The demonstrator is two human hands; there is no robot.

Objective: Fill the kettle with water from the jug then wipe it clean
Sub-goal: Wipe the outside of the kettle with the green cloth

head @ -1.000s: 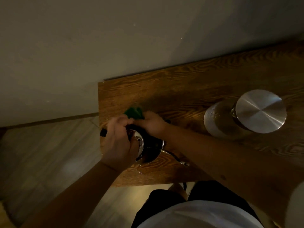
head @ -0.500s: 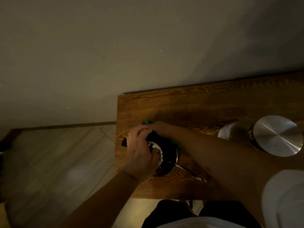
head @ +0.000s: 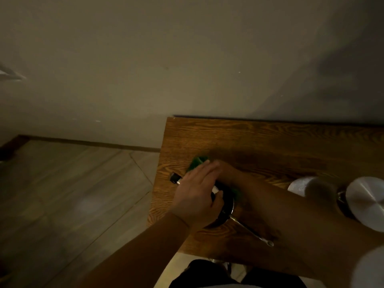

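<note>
1. The task looks to be in its second half. The jug (head: 307,187) stands on the right of the wooden table (head: 259,142), no hand on it, so the pouring seems done; whether the kettle holds water cannot be seen from here.

2. What is under way, as I judge it, is the wiping. A green cloth (head: 198,162) shows at the far side of the kettle (head: 225,206), with another bit of green at the kettle's right side.

3. How much wiping is left cannot be told: the light is dim and the hands cover most of the kettle's body.

4. The kettle sits at the near left corner of the table, close to both edges. Its dark handle (head: 175,177) pokes out to the left, and its thin spout (head: 253,233) runs toward the near right.

5. The left hand (head: 197,196) lies over the top of the kettle, fingers stretched out almost straight toward the far right, thumb down on the near side. It seems to steady the kettle by pressing, not clasping.

6. The right hand (head: 226,171) reaches in from the right, its forearm crossing low above the table, and meets the cloth behind the kettle. The left hand's fingers hide most of it, so I cannot tell whether it clutches the cloth or only pushes it.

7. A round metal lid (head: 366,201) rests just right of the jug.
</note>
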